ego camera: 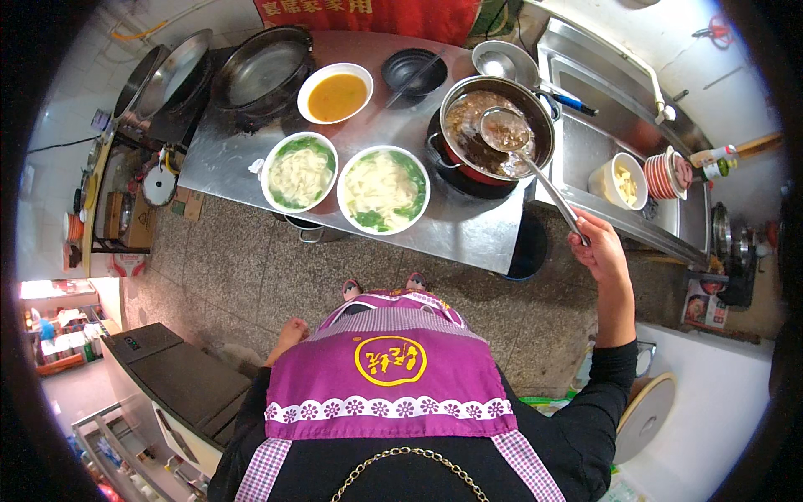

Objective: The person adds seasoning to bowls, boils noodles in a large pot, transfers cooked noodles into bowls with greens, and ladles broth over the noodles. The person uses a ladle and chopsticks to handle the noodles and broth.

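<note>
My right hand (599, 248) grips the end of a long metal handle belonging to a ladle (552, 189). Its round bowl rests over the dark, bubbly broth (467, 116) inside a two-handled pot (453, 152), red on the outside. My left hand (292, 333) hangs low beside the purple apron (326, 370), fingers curled, with nothing visible in it. Left of the pot, two white bowls hold what look like wontons with chopped greens: a larger bowl (340, 194) and a smaller bowl (266, 182). Behind them stands a white bowl (302, 103) of orange-brown liquid.
A black bowl (401, 81) with chopsticks across it sits behind on the steel table (464, 241). A large wok (263, 72) is at back left. Right of the pot, a steel sink unit (583, 141) holds a white tub (603, 182) of yellowish pieces and stacked striped cups (660, 179).
</note>
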### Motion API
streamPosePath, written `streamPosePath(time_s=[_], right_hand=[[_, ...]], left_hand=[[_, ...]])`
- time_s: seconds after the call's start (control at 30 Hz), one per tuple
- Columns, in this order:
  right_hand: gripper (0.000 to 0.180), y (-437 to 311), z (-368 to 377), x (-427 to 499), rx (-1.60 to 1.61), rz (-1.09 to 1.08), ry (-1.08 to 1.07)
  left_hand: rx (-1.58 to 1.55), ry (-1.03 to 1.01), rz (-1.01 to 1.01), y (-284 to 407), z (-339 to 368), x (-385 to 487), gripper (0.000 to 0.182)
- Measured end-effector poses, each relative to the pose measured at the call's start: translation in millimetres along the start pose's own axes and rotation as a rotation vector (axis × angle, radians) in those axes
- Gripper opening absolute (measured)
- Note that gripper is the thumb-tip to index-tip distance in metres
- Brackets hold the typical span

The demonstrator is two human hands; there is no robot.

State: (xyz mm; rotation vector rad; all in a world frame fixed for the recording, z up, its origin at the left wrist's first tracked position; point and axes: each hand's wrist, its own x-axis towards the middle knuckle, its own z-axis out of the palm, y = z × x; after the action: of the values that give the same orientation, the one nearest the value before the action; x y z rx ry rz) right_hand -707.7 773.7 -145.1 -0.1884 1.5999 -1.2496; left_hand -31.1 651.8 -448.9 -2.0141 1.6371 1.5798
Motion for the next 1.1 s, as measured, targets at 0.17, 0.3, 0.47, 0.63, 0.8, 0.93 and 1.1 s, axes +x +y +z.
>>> streamPosePath(time_s=[0.17, 0.3, 0.47, 0.63, 0.8, 0.93, 1.1], right_hand=[[0.038, -6, 4, -7, 0.018, -0.021, -0.024], [0.039, -9, 10, -12, 0.005, -0.055, -0.038], [0.038, -3, 17, -12, -0.014, -0.056, -0.027], [0.038, 9, 21, -8, 0.032, -0.001, -0.014], [0.038, 12, 28, -20, 0.063, -0.009, 0.016], [0.039, 8, 35, -34, 0.041, -0.055, 0.004], [0.039, 6, 42, -39, 0.064, -0.069, 0.061]], left_hand=[[0.092, 0.014, 0.006, -6, -8, 9, 0.011], [0.03, -0.027, 0.042, -8, -15, 11, 0.014], [-0.04, -0.016, 0.006, -12, -20, 16, 0.014], [-0.048, -0.033, 0.069, -27, -26, 24, 0.014], [0.068, -0.003, 0.036, -42, -36, 33, 0.016], [0.124, 0.011, 0.106, -48, -43, 33, 0.015], [0.161, -0.008, 0.119, -43, -52, 36, 0.015]])
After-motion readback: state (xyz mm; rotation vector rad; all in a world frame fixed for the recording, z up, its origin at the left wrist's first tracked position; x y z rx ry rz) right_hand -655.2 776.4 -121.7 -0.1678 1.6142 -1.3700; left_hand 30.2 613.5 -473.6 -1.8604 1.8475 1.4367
